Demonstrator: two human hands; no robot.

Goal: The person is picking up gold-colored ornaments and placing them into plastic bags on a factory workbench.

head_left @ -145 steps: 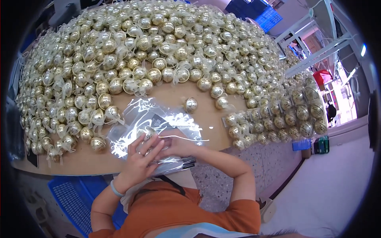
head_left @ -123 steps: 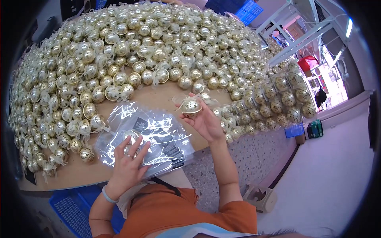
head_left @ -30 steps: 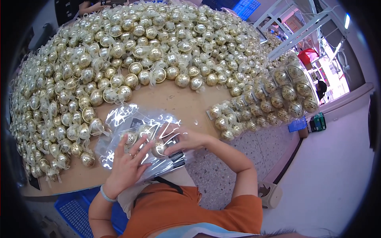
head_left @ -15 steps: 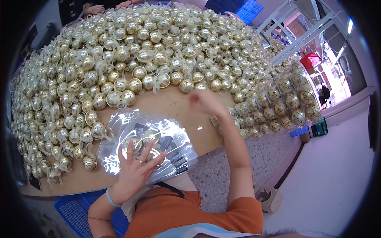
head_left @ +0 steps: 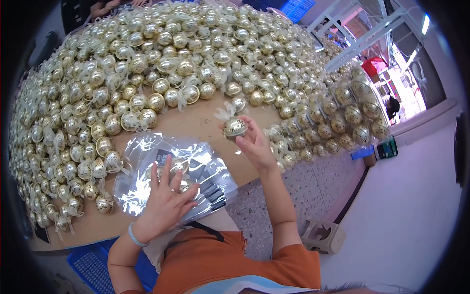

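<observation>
Wooden table (head_left: 205, 128) — heaped gold baubles (head_left: 161, 63) — speckled floor (head_left: 303, 181).

Head-worn fisheye, steeply down, close.

Clear plastic bags (head_left: 188, 169) with dark printed labels, stacked flat on the table (head_left: 196, 127) under my left hand (head_left: 164, 206). Blue-lit screen (head_left: 298, 7) at the far top edge, beyond the table.

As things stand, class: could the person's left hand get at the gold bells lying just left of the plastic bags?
Probably yes. The left hand rests flat on the plastic bags, and the nearest gold bells lie beside that stack on open tabletop with nothing between.
</observation>
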